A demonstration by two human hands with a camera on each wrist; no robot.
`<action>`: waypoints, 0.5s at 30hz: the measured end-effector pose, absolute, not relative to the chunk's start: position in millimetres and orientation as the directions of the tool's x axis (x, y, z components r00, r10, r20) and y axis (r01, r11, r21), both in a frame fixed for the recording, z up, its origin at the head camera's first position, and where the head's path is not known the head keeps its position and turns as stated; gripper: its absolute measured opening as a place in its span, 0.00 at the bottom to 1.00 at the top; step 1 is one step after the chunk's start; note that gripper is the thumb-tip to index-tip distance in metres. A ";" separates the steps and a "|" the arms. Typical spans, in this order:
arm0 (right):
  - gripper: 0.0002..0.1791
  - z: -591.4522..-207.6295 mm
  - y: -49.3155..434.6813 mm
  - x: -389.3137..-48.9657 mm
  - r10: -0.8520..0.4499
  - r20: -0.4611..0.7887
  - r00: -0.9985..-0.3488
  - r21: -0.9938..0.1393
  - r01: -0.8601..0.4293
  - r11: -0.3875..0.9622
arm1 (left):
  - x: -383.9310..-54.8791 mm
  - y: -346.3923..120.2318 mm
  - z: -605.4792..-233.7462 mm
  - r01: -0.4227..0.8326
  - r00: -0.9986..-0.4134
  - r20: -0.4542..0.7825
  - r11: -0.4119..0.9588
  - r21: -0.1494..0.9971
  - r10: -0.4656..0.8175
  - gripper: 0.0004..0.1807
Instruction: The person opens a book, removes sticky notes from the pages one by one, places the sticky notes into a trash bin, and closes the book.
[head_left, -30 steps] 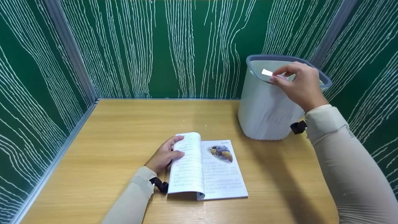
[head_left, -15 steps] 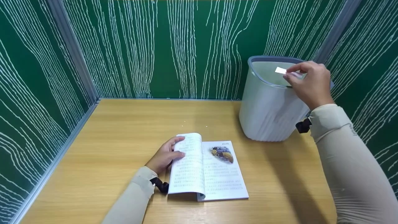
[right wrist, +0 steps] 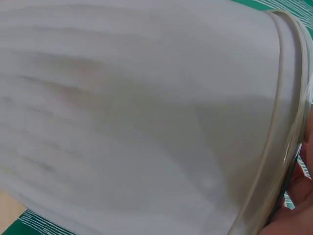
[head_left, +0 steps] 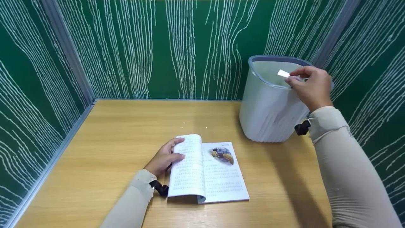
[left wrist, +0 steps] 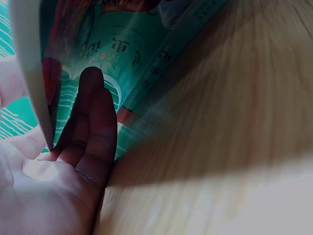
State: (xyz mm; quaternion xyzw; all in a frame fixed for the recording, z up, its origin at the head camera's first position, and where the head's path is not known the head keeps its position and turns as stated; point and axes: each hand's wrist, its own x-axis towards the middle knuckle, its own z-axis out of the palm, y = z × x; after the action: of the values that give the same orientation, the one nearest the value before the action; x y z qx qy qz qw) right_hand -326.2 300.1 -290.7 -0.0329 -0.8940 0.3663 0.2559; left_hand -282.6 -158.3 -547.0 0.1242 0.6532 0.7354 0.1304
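Observation:
An open book [head_left: 223, 180] with printed text and an oval picture lies on the table. My left hand [head_left: 161, 160] holds its raised left half, thumb on the page and fingers underneath; the left wrist view shows those fingers against the green cover [left wrist: 132, 44]. Above the bin's opening, my right hand [head_left: 313, 85] pinches a small white strip [head_left: 283, 73] between thumb and fingertips. The strip's other end is partly hidden by the fingers. In the right wrist view the white wall of the bin [right wrist: 137, 122] fills most of the picture, with part of the right hand at the right edge.
The tall white bin [head_left: 269, 110] with a grey rim stands at the back right of the wooden table [head_left: 126, 126]. Several tiny white crumbs [head_left: 206, 127] lie beyond the book. Green walls [head_left: 218, 47] with white wavy lines enclose the back and sides.
My right hand has moved a little to the right over the bin's opening, still pinching the white strip. The left hand keeps its hold on the book.

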 end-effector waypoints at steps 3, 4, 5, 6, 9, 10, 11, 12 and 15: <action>0.23 -293.7 298.5 -327.8 0.259 0.435 -0.863 -0.678 -0.124 0.724 | -282.4 -159.3 -548.0 -0.032 -0.931 0.013 -0.116 0.993 0.364 0.40; 0.23 -294.7 298.5 -328.0 0.265 0.436 -0.860 -0.683 -0.125 0.720 | -282.6 -159.2 -548.2 -0.031 -0.931 0.013 -0.116 0.993 0.365 0.40; 0.23 -295.4 298.6 -328.0 0.270 0.436 -0.858 -0.689 -0.126 0.713 | -282.9 -158.8 -548.2 -0.029 -0.931 0.015 -0.116 0.993 0.364 0.40; 0.23 -295.9 298.9 -328.0 0.274 0.437 -0.857 -0.694 -0.127 0.709 | -283.1 -158.4 -548.2 -0.029 -0.932 0.015 -0.115 0.993 0.362 0.40; 0.23 -295.6 299.6 -328.3 0.280 0.436 -0.855 -0.706 -0.133 0.695 | -284.2 -158.1 -548.0 -0.023 -0.937 0.017 -0.110 0.994 0.349 0.39; 0.23 -295.2 299.6 -328.5 0.280 0.437 -0.855 -0.708 -0.135 0.693 | -284.4 -158.1 -547.8 -0.021 -0.938 0.018 -0.109 0.994 0.347 0.39; 0.23 -294.7 299.5 -328.6 0.280 0.437 -0.855 -0.710 -0.137 0.690 | -284.2 -158.3 -547.6 -0.020 -0.938 0.019 -0.107 0.994 0.347 0.39; 0.23 -294.5 299.2 -328.9 0.279 0.441 -0.853 -0.709 -0.141 0.691 | -284.2 -158.7 -547.6 -0.020 -0.937 0.020 -0.110 0.994 0.349 0.39; 0.23 -294.8 297.9 -329.5 0.272 0.449 -0.851 -0.704 -0.150 0.694 | -283.1 -160.4 -547.7 -0.024 -0.934 0.022 -0.123 0.992 0.357 0.40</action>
State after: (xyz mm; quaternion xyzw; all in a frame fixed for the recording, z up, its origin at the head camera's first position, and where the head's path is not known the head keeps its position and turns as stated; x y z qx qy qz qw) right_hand -329.5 297.9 -294.8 -0.0348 -0.8796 0.3894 0.2709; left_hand -283.1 -160.4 -547.7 0.1283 0.6496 0.7381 0.1291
